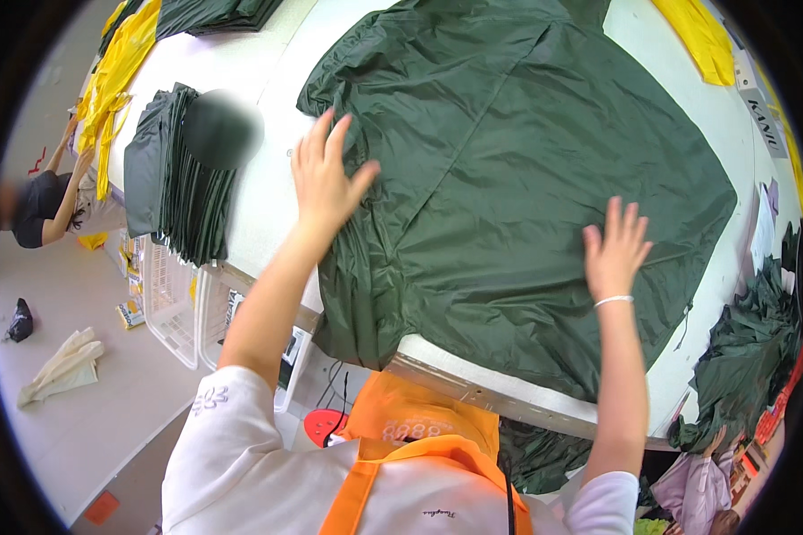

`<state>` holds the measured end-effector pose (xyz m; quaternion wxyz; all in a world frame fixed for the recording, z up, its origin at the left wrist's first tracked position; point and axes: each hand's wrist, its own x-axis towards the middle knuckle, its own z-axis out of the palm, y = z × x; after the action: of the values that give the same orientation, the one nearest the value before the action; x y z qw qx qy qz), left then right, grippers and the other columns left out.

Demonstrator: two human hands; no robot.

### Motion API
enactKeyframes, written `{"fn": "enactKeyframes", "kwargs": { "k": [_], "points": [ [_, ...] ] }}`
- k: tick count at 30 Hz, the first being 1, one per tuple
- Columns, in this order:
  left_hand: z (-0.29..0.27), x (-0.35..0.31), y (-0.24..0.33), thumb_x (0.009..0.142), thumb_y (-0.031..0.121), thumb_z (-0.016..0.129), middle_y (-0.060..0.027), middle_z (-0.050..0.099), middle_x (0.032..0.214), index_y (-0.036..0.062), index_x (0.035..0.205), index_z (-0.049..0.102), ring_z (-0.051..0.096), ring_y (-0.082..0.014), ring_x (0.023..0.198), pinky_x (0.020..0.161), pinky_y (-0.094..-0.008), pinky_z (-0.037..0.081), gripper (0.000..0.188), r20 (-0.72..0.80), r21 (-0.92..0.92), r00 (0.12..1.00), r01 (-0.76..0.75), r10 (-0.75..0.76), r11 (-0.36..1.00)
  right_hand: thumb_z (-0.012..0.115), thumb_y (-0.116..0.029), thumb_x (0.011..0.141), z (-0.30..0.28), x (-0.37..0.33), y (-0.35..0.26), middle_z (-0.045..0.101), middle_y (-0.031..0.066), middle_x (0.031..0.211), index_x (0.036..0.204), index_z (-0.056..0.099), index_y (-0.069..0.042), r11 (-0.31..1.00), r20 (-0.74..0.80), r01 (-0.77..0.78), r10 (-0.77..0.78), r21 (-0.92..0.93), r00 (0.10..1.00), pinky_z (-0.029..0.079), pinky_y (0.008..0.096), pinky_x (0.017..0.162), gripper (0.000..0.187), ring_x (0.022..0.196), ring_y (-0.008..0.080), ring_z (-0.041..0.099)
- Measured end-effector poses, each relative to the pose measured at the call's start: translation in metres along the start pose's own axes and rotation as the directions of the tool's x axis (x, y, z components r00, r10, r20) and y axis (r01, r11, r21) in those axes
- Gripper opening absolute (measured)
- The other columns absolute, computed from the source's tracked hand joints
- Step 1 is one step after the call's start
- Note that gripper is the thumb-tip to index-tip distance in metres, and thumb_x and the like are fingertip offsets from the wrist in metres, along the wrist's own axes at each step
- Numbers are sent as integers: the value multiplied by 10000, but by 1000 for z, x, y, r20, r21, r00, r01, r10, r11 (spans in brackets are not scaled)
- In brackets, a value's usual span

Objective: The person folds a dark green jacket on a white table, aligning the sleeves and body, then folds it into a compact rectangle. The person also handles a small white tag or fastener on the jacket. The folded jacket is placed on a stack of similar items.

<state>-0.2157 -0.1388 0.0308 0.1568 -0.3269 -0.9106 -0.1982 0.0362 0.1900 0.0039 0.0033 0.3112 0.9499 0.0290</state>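
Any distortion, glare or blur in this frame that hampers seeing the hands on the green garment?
Head view: fisheye bends the white table edge, with a black rim around. Lighting is even, soft sheen on the dark green garment, no harsh glare. Left hand and right hand are sharp; a blurred patch covers the folded stack.

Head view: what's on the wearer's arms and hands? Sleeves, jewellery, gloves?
Both hands are bare, no gloves. The left hand has nothing on its wrist. The right hand has a thin pale bracelet at the wrist. Short white sleeves cover the upper arms, the left with a faint pale floral print; forearms are uncovered.
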Motion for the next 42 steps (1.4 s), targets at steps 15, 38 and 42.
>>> {"fn": "enactKeyframes", "kwargs": {
  "k": [15, 38, 42],
  "points": [
    [-99, -225, -81, 938, 197, 562, -37, 592, 817, 4, 1002, 540, 547, -93, 747, 666, -214, 437, 205, 52, -597, 568, 677, -821, 430, 490, -456, 904, 37, -69, -29, 204, 91, 1530, 1440, 319, -271, 987, -75, 1, 11, 161, 997, 152, 603, 1077, 592, 1399, 360, 167],
    [-140, -268, -19, 935, 436, 512, -126, 601, 1129, -39, 1187, 540, 599, -232, 1002, 885, -352, 470, 539, 491, -682, 436, 731, -754, -21, 584, -262, 924, -128, -291, 250, 543, -70, 746, 847, 595, -113, 162, 177, -337, 603, 928, 778, 363, 206, 526, 168, 652, 23, 449],
    [-119, -293, -19, 936, 429, 520, -119, 626, 1064, -37, 1147, 572, 608, -214, 943, 830, -329, 482, 514, 432, -614, 422, 785, -797, 84, 629, -233, 891, -53, -359, 300, 494, -71, 690, 805, 595, -136, -39, 332, -470, 758, 882, 561, 330, 214, 467, 134, 574, 44, 416]
  ]
}}
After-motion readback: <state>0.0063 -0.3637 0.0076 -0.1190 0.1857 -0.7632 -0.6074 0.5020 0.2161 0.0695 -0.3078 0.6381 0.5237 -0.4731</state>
